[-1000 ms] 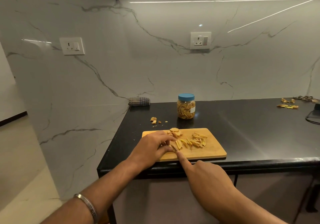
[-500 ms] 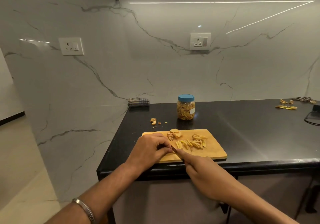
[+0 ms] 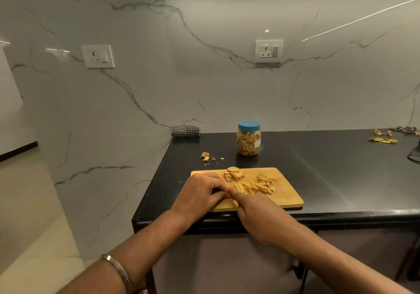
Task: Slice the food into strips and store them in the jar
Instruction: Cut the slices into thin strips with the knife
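On the marble wall at far left sits a white socket plate (image 3: pixel 98 56). Below it, a metal bangle (image 3: pixel 118 269) circles the person's left forearm. A folded checked cloth (image 3: pixel 185 131) lies at the back left corner of the black counter (image 3: pixel 341 168), against the wall. A few small food scraps (image 3: pixel 205 155) lie on the counter between the cloth and the wooden cutting board (image 3: pixel 286 194).

The left hand (image 3: pixel 198 194) rests on the board's near left part, fingers curled down over something that cannot be made out beneath them. Just beyond its fingertips, a few thicker slices (image 3: pixel 233 173) are stacked at the board's far edge. The right hand (image 3: pixel 261 217) meets the left at the fingertips, its forefinger stretched forward along the board; whether it grips a knife cannot be told, as the hand hides whatever it holds. Cut strips (image 3: pixel 258 185) lie in a loose pile on the middle of the board, right of both hands.

Behind the board stands the jar (image 3: pixel 248 140), upright, its blue lid (image 3: pixel 249 125) on, partly filled with strips. A second socket plate (image 3: pixel 268 51) is on the wall above it. Peelings (image 3: pixel 383 139) lie far right on the counter.
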